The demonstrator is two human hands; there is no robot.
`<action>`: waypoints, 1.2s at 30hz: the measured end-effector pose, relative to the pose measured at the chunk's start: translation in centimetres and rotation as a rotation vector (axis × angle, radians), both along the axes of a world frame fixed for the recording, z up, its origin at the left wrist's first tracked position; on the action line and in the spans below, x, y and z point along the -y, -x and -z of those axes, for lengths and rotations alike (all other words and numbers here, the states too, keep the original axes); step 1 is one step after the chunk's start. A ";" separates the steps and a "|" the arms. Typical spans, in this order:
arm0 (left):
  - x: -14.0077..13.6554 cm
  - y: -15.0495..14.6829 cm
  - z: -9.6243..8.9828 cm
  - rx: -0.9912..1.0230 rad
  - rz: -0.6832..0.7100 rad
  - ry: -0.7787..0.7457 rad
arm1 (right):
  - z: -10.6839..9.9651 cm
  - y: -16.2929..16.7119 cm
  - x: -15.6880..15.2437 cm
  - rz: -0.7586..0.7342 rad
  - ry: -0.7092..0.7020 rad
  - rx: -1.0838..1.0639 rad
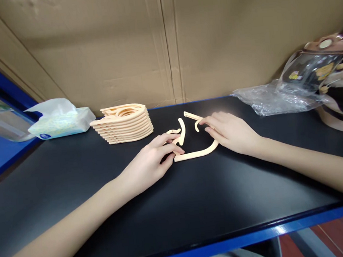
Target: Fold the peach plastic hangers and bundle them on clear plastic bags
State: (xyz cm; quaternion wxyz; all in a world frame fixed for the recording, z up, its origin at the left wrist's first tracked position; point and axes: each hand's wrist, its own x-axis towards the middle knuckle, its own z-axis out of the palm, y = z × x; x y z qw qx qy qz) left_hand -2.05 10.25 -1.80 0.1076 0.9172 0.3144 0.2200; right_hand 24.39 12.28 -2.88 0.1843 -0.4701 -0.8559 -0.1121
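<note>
Landmark: stack of cream hangers, 1; flat, nested one upon another, the layers too close to count surely.

Cream hanger, loose, 1: to the right of the stack and nearer the wearer, lying between the two hands; curved bar, arms and hooks visible. Whether all its parts join beneath the fingers cannot be told.

Hands, 2. Left hand, just in front of the stack and to its right: fingers bent, thumb and fingertips gripping the hanger's left end. Right hand, farther right of the stack: thumb and fingers closed on the hanger's right side.

Tissue pack, 1: left of the stack, one tissue raised; dark blue emblem at its lower left, lettering too small to read.

Clear plastic bag, 1: well right of the stack, crumpled.

Transparent bottle, 1: beyond that bag from the stack; brown top, pale round button, yellow and orange decals, no legible wording.

Black tabletop, 1: beneath the stack, blue-edged.

Cardboard: upright behind the stack.
</note>
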 end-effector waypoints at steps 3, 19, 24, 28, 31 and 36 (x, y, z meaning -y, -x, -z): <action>0.3 -0.3 -0.3 -0.032 0.011 0.041 | 0.2 0.0 0.0 0.000 -0.006 -0.001; 0.9 -0.5 -0.8 -0.121 -0.027 0.092 | 0.0 0.2 0.1 0.005 0.054 0.042; 0.9 -0.6 -0.8 -0.149 -0.016 0.076 | 0.0 0.3 0.2 -0.004 0.083 0.007; 0.9 -0.7 -0.8 -0.156 0.003 0.074 | 0.0 0.5 0.2 -0.007 0.092 -0.044; 0.9 -0.7 -0.8 -0.159 0.017 0.075 | 0.0 0.5 0.2 -0.007 0.089 -0.058; 0.8 -0.5 -0.6 -0.174 0.032 0.079 | 0.0 0.4 0.2 -0.042 0.087 -0.061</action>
